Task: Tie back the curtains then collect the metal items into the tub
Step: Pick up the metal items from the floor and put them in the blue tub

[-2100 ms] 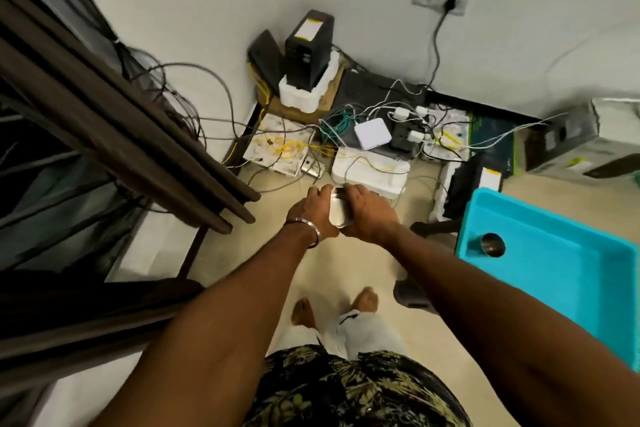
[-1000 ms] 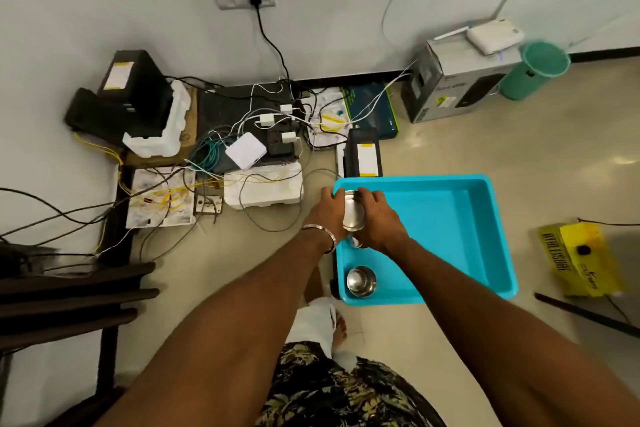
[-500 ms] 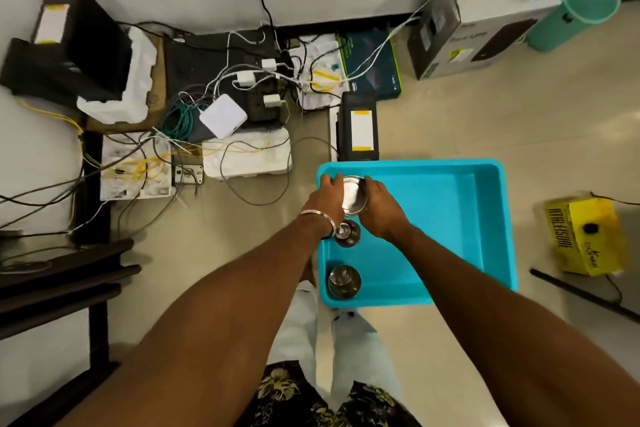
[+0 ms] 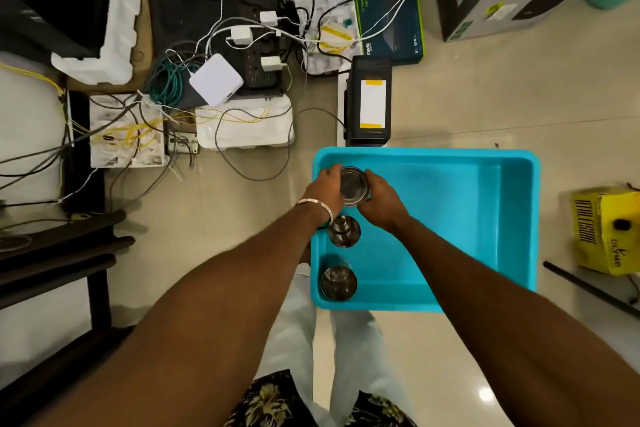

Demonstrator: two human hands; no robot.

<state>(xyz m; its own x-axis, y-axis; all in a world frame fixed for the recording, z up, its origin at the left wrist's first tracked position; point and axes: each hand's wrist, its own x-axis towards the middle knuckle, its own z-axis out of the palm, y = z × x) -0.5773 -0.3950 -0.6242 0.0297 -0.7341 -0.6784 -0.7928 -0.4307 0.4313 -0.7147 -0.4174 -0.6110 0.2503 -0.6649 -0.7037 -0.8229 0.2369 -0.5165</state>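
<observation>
Together, both arms stretch forward over the near-left part of the turquoise tub [image 4: 512, 218] on the floor. Left hand [image 4: 323, 189] and right hand [image 4: 382, 203] curl around a steel tumbler [image 4: 353, 185], held upright, axis vertical, inside the tub. Two more steel tumblers [image 4: 343, 231] [image 4: 338, 279] stand nearer, along the left wall.

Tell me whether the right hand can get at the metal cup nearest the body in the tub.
Probably yes: the nearest cup stands uncovered in the tub, but the right hand now holds another cup with the left hand.
</observation>
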